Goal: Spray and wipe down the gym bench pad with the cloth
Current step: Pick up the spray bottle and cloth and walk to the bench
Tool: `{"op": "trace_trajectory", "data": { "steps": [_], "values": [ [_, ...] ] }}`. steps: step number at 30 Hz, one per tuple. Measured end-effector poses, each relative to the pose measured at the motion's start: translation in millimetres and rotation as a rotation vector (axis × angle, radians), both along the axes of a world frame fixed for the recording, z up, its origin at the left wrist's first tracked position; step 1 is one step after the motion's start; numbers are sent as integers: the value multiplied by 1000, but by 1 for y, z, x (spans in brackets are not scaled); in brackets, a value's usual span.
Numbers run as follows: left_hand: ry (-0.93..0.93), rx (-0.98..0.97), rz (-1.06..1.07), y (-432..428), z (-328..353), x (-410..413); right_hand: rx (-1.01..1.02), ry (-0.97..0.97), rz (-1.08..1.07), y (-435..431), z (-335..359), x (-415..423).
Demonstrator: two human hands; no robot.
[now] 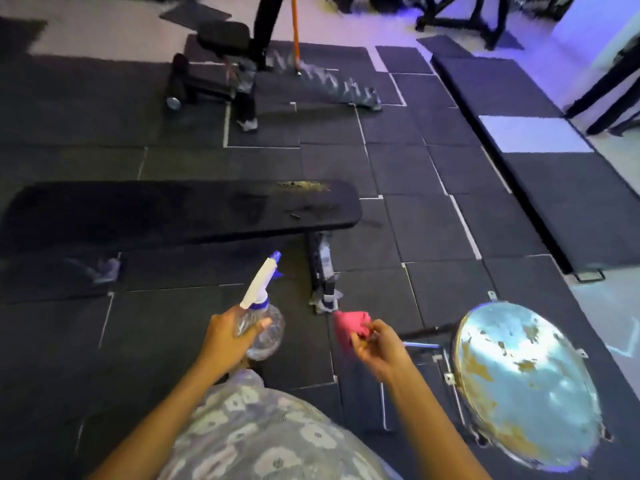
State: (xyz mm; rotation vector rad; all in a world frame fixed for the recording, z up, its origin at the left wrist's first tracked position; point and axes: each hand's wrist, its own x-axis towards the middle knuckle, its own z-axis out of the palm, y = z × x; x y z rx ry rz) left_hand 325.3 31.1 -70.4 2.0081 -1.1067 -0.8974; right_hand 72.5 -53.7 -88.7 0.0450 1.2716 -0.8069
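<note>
On the dark rubber floor tiles (398, 168) of a dim gym, you stand facing the long black bench pad (180, 211), which lies crosswise ahead of you on its taped metal leg (323, 271), with a worn, yellowish patch near its far right edge. Your left hand (225, 337) has its grip wrapped around a clear spray bottle (263, 336); the white-and-blue spray head points up and away toward the pad, well short of touching it. Your right hand (379, 344) pinches a crumpled pink cloth (351, 323) between thumb and fingers, held in the air beside the bottle and just below the foot of the bench leg. To your right, close to that arm, sits a round stool (523, 382) with a peeling silver-blue seat. Farther off, a second bench (214, 64) stands on the mats, and beside it a person's dark leg (265, 26) and an orange pole (296, 32) reach down from the top of the frame. Your patterned garment (263, 434) fills the bottom edge.
</note>
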Motion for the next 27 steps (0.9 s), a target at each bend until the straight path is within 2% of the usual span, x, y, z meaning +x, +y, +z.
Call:
{"op": "trace_trajectory", "data": {
  "steps": [5,11,17,23,27],
  "values": [
    [-41,-9,22,-33,6,82,65,8,103,-48,-8,84],
    [-22,8,41,-76,17,171,74,133,230,-105,-19,188],
    [-21,37,150,-123,4,237,57,196,397,-176,-29,267],
    [-45,59,255,-186,-23,290,-134,381,689,-278,-55,348],
    [-69,36,317,-230,-48,322,-439,659,932,-341,-83,404]
  ]
}}
